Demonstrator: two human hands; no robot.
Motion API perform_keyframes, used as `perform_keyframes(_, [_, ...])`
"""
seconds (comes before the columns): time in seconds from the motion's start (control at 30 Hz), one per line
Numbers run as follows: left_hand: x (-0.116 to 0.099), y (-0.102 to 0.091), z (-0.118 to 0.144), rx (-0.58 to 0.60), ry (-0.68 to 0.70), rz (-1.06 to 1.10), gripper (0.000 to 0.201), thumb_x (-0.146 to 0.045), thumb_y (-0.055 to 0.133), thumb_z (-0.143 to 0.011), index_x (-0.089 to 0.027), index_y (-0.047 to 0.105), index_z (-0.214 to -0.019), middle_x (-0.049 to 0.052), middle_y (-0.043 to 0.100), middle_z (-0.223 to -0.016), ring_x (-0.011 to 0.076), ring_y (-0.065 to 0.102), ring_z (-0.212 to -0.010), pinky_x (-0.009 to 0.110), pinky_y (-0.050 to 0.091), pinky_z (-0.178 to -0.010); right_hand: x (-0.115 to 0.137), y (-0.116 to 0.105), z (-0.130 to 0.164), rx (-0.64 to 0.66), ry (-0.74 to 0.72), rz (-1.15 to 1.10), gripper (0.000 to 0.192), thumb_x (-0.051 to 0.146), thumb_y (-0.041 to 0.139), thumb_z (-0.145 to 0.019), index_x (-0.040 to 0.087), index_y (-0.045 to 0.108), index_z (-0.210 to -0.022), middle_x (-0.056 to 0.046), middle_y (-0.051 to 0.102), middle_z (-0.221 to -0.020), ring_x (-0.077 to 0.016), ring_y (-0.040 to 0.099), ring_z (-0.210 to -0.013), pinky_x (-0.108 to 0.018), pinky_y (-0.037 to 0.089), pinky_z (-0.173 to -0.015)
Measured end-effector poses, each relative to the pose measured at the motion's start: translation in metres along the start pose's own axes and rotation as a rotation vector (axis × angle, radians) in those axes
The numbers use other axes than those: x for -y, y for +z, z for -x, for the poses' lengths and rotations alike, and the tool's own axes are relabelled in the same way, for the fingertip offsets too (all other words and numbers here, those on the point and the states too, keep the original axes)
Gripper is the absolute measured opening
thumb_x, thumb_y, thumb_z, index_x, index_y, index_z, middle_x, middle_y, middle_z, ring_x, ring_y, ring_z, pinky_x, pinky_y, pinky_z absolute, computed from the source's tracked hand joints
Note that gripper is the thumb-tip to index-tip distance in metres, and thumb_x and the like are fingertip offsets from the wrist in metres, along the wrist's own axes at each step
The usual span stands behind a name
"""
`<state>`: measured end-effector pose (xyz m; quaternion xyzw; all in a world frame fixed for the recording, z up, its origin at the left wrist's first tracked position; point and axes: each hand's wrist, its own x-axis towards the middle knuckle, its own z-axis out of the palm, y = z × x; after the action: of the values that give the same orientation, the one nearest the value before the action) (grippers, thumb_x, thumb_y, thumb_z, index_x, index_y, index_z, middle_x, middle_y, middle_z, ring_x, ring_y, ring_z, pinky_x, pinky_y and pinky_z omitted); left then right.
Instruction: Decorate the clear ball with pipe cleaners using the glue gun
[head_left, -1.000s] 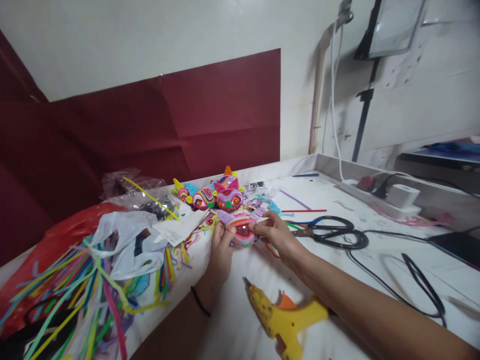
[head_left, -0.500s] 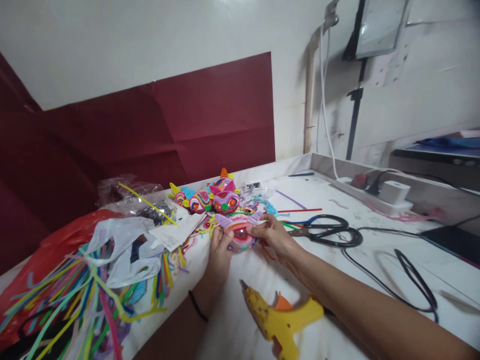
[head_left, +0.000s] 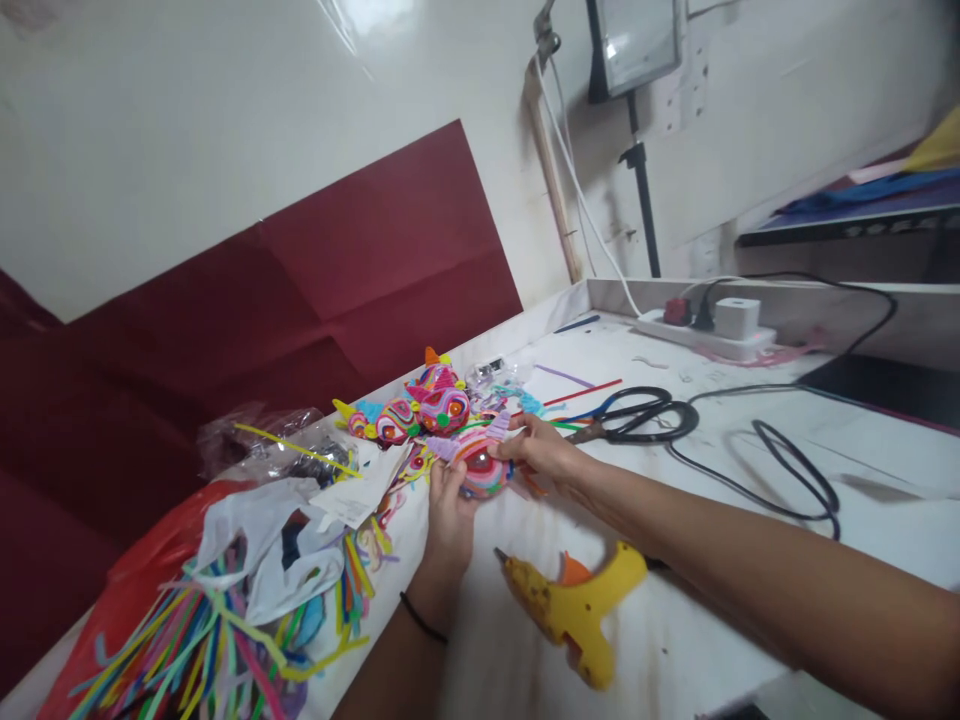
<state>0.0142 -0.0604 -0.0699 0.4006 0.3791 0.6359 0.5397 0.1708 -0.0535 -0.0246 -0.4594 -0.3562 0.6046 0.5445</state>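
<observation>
Both hands hold one round, striped ornament (head_left: pixel 486 484) made of coiled pipe cleaners, with lilac ears and a red middle. My left hand (head_left: pixel 451 510) grips its left side, thumb on the front. My right hand (head_left: pixel 541 448) pinches its right side near the ear. Just beyond it sits a cluster of similar colourful animal-face ornaments (head_left: pixel 444 408). A yellow glue gun (head_left: pixel 574 610) lies on the table below the hands, nozzle pointing up and left. To the right of my right hand are black-handled scissors (head_left: pixel 645 415).
Many loose pipe cleaners (head_left: pixel 217 640) spill from plastic bags (head_left: pixel 296 580) at the left. A white power strip (head_left: pixel 705 335) with plugs stands at the back right, and a black cable (head_left: pixel 750 505) loops across the table's right side. A lamp stand (head_left: pixel 641 200) rises behind.
The camera view has tilted and shifted rightward. Both hands keep hold of the ornament, which looks almost unchanged in pose between them.
</observation>
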Motion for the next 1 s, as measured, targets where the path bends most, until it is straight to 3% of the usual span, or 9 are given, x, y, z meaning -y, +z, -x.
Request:
perform_keyframes(0.4, [0.001,0.001,0.005,0.016,-0.026,0.050,0.034,-0.031,0.080,-0.072,-0.023,0.058,-0.097,0.003,0.067,-0.105,0.0189,0.067,-0.095,0.032,0.056,-0.082,-0.008,-0.005,-0.008,0.010,0.010,0.028,0.051,0.009,0.088,-0.052,0.020,0.051,-0.086,0.009,0.055,-0.051,-0.0093,0.047,-0.046,-0.019,0.027,-0.041])
perform_keyframes(0.77, [0.007,-0.001,0.006,0.059,-0.001,0.067,0.031,-0.034,0.078,-0.077,-0.023,0.059,-0.100,0.004,0.068,-0.102,0.0198,0.068,-0.093,0.031,0.056,-0.081,-0.030,-0.008,-0.025,0.072,-0.020,0.018,0.055,0.024,0.090,-0.044,0.022,0.049,-0.081,0.010,0.052,-0.048,-0.0071,0.040,-0.038,-0.019,0.022,-0.037])
perform_keyframes(1.0, [0.003,0.001,0.011,0.046,-0.005,0.042,0.025,-0.033,0.074,-0.080,-0.023,0.057,-0.097,0.002,0.068,-0.098,0.0188,0.067,-0.092,0.028,0.054,-0.077,-0.035,-0.011,-0.025,0.110,-0.014,0.000,0.054,0.033,0.089,-0.047,0.022,0.050,-0.083,0.010,0.053,-0.049,-0.0065,0.040,-0.031,-0.020,0.025,-0.032])
